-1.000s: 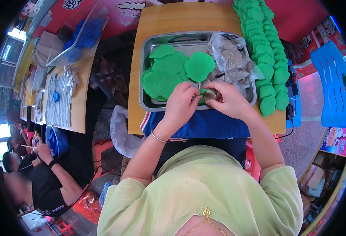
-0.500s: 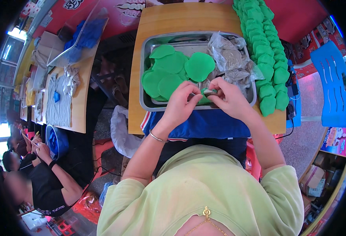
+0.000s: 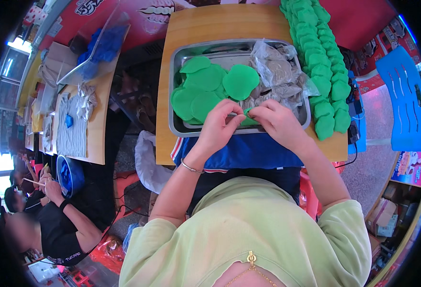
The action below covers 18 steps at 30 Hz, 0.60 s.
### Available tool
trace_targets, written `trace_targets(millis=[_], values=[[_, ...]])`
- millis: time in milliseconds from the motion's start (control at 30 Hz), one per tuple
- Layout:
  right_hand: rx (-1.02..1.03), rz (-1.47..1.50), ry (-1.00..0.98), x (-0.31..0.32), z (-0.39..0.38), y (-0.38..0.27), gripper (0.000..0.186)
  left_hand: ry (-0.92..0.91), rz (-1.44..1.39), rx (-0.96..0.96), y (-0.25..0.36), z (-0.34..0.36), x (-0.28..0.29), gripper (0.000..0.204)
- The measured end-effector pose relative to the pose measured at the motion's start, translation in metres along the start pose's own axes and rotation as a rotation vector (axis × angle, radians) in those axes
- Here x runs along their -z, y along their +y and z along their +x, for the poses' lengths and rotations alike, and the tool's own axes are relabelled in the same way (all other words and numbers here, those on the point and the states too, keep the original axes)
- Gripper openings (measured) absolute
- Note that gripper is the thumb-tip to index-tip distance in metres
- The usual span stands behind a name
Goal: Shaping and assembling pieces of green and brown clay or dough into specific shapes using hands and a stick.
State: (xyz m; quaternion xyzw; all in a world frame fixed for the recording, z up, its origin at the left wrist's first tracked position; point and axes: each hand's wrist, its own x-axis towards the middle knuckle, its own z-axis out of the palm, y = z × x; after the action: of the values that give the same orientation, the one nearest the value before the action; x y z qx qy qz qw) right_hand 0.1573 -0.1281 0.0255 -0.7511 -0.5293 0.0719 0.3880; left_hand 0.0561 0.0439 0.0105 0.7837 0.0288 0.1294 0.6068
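Observation:
Over the near edge of a metal tray (image 3: 173,125), both my hands work close together on a small green piece (image 3: 249,120). My left hand (image 3: 222,120) pinches its left side between thumb and fingers. The fingers of my right hand (image 3: 278,119) are bent onto its right side. My fingers hide most of the piece. Behind my left hand, several thin, round green sheets (image 3: 205,79) overlap in the tray. One rounded green sheet (image 3: 241,81) lies just beyond my hands. Crumpled clear plastic with grey-brown material (image 3: 279,69) fills the tray's right side.
Two long rows of rumpled green pieces (image 3: 322,71) run along the table's (image 3: 220,21) right side. A blue plastic chair (image 3: 404,91) stands to the right. At left are another table (image 3: 97,119), a blue bucket (image 3: 71,174) and a person (image 3: 64,229) whose hands hold a thin stick.
My right hand has turned its fingers down over the green piece, and a pale, grey-brown bit seen there before is now hidden. My left hand stays nearly in place.

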Motion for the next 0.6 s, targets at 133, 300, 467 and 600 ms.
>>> trace_targets(millis=[133, 300, 467, 600], values=[[-0.033, 0.044, 0.070, 0.0000, -0.0027, 0.0021, 0.019, 0.000, 0.050, 0.080, -0.0002, 0.0002, 0.0005, 0.007], [0.055, -0.171, -0.064, 0.0003, -0.0044, 0.0011, 0.027, -0.016, 0.000, 0.006, -0.0009, -0.0001, 0.0002, 0.007], [-0.005, -0.129, -0.086, 0.0058, -0.0019, -0.0013, 0.026, 0.012, 0.027, -0.004, -0.0048, 0.0009, 0.0018, 0.008], [-0.098, 0.084, -0.108, 0.0062, -0.0027, -0.0023, 0.030, 0.020, -0.149, 0.078, -0.0033, 0.0029, 0.0028, 0.007]])
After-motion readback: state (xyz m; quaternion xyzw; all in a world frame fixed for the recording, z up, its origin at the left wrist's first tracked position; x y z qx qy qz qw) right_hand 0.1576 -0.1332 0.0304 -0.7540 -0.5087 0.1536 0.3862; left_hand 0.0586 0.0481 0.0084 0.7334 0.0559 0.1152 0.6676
